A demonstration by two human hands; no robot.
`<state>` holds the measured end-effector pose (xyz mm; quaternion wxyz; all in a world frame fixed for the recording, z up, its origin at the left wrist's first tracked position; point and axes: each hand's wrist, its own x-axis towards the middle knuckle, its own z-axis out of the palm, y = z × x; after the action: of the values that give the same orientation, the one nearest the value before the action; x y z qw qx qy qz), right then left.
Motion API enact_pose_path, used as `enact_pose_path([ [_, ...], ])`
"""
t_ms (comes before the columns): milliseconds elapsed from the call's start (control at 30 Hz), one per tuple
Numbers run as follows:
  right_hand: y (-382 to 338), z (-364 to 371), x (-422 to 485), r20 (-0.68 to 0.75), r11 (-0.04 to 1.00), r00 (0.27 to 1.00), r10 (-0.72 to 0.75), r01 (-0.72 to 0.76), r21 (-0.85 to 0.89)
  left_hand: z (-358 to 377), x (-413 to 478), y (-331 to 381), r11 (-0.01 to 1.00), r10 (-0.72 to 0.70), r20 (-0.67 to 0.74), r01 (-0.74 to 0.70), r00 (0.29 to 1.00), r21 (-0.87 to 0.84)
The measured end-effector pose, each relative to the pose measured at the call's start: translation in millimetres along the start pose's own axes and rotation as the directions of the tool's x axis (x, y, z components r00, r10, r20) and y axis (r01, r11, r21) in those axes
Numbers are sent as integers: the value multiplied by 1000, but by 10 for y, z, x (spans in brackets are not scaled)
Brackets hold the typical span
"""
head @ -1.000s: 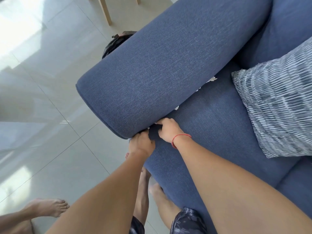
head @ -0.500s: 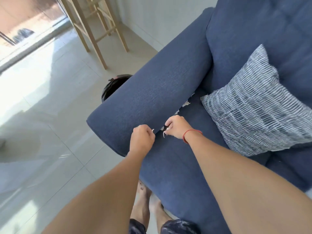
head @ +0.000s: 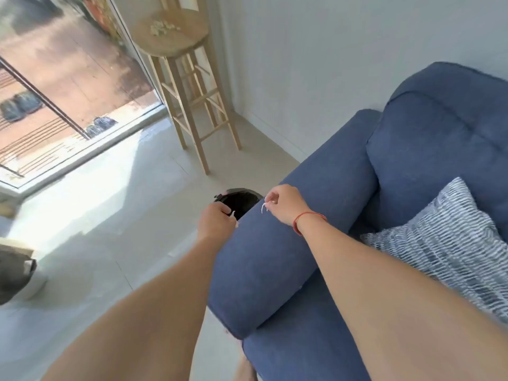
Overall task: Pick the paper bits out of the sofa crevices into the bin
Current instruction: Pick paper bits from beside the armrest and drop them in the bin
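Observation:
A black-lined bin (head: 238, 200) stands on the floor just beyond the blue sofa's armrest (head: 275, 259), partly hidden by it. My left hand (head: 215, 222) hovers at the bin's near rim, fingers pinched on a small white paper bit (head: 233, 213). My right hand (head: 284, 204), with a red string on the wrist, is over the armrest top and pinches a thin white paper strip (head: 264, 208) that dangles from the fingertips. The crevice between armrest and seat is mostly hidden by my right arm.
A striped grey cushion (head: 450, 243) lies on the sofa seat at right. A tall wooden stool (head: 189, 86) stands by the glass door, with pale bits on its seat. A dark bag (head: 13, 273) sits on the tiled floor at left.
Both hands have lifted out of the sofa crevice with paper bits and moved up over the armrest toward the bin. The view has tilted up toward the stool and door.

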<state>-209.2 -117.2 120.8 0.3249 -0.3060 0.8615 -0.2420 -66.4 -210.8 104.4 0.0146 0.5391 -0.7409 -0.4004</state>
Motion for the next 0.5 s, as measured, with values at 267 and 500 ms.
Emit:
enact_pose_path([
  [267, -274, 784, 1274, 12, 996, 996, 91, -91, 7, 33, 1543, -480, 985, -143, 56, 147, 988, -87],
  [500, -88, 1073, 1597, 141, 982, 975, 174, -161, -103, 307, 1898, -634, 978, -158, 206, 125, 966, 165],
])
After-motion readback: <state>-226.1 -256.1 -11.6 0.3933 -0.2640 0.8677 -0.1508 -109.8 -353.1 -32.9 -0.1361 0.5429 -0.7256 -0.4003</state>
